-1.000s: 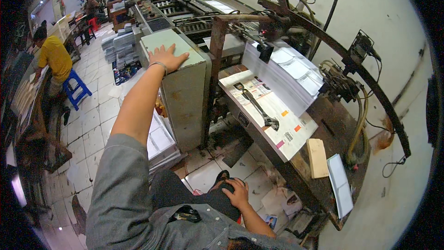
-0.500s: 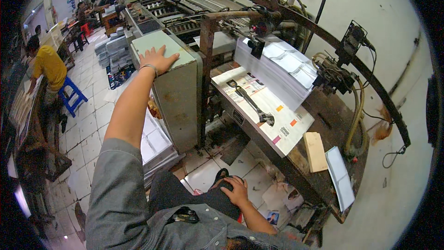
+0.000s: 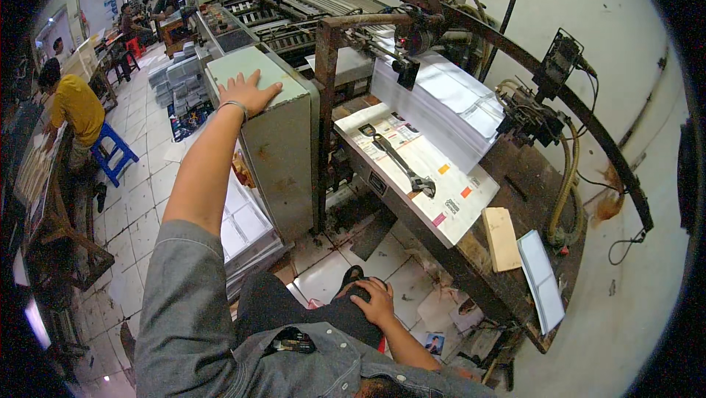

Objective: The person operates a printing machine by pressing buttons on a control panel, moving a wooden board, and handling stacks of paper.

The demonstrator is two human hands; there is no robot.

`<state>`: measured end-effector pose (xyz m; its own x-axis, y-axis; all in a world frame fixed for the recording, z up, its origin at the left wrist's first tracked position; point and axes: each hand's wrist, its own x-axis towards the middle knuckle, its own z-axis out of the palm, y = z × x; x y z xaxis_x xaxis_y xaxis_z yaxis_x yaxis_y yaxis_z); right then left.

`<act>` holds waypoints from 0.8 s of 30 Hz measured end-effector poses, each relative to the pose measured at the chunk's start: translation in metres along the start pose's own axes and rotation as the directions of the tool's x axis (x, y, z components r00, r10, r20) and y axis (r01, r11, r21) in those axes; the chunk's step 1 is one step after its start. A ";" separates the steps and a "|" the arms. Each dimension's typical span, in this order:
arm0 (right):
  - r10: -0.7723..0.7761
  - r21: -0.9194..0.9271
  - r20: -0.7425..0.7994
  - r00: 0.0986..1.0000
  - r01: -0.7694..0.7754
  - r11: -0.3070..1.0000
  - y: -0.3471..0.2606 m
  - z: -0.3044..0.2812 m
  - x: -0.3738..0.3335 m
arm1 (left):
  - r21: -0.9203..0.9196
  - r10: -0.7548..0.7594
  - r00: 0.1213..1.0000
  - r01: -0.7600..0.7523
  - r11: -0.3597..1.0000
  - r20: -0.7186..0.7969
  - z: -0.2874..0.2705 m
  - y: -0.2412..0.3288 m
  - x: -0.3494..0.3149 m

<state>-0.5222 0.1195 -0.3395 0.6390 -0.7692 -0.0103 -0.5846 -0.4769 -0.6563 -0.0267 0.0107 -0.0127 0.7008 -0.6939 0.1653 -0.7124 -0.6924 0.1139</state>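
Resting yr L hand [image 3: 250, 95], fingers spread, on green-topped cabinet [image 3: 281, 162] L of paper stack [image 3: 448, 96], same as a moment ago; R hand [image 3: 378, 301] likewise on yr leg [image 3: 323, 317], fingers slightly apart. View's shifted slightly; nothing gripped, handling seems paused.

A dark table [image 3: 528, 212] bears a paper stack [image 3: 445, 115], printed slab [image 3: 457, 215], wooden block [image 3: 501, 239] and sheets [image 3: 540, 280].

A yellow-shirted person [image 3: 78, 109] beside a blue stool [image 3: 109, 135] — and, farther back, a red stool [image 3: 134, 47].

Machine [image 3: 298, 4] partly beyond top edge
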 end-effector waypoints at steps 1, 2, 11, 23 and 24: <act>0.000 0.002 -0.001 1.000 0.000 1.000 -0.001 -0.001 0.000 | -0.020 0.003 1.000 -0.003 1.000 -0.001 -0.003 0.002 -0.003; 0.001 0.004 -0.003 1.000 -0.001 1.000 -0.001 -0.001 0.000 | -0.039 0.006 1.000 -0.006 0.999 -0.003 -0.005 0.003 -0.005; -0.006 -0.009 0.006 1.000 0.006 1.000 0.004 0.003 0.002 | -0.031 0.002 1.000 -0.002 1.000 0.006 -0.002 0.000 0.000; -0.009 -0.015 0.013 1.000 0.009 1.000 0.005 0.005 0.003 | -0.044 -0.003 1.000 0.003 0.999 0.007 -0.004 -0.001 -0.003; -0.011 -0.009 0.010 1.000 0.011 1.000 0.005 0.004 0.004 | -0.044 -0.001 1.000 0.001 0.999 0.010 -0.005 -0.002 -0.003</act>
<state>-0.5205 0.1164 -0.3461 0.6506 -0.7593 -0.0108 -0.5820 -0.4894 -0.6495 -0.0279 0.0152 -0.0087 0.7019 -0.6950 0.1557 -0.7123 -0.6842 0.1569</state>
